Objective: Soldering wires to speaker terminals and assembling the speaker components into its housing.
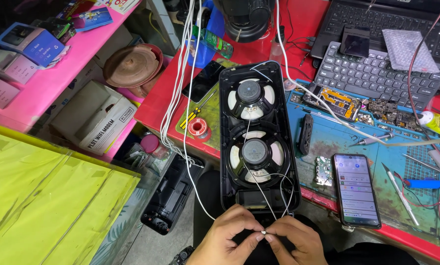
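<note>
Both hands point(261, 238) apparently pinch thin speaker wires point(264, 196).

speaker shell point(257, 142) black, cones white-rimmed | wires point(259, 186) white | desk point(156, 100) red | mat point(328, 142) blue, stained | shelf point(48, 83) pink | sheet point(43, 196) yellow-green | solder reel point(198, 127) red

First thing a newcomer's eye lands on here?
Most likely the opened black speaker housing at centre, its two round drivers stacked one above the other on the red and blue bench. Just below it, the left hand and right hand pinch thin white wires together at their fingertips. To the right, a lit phone lies on the blue work mat.
</note>
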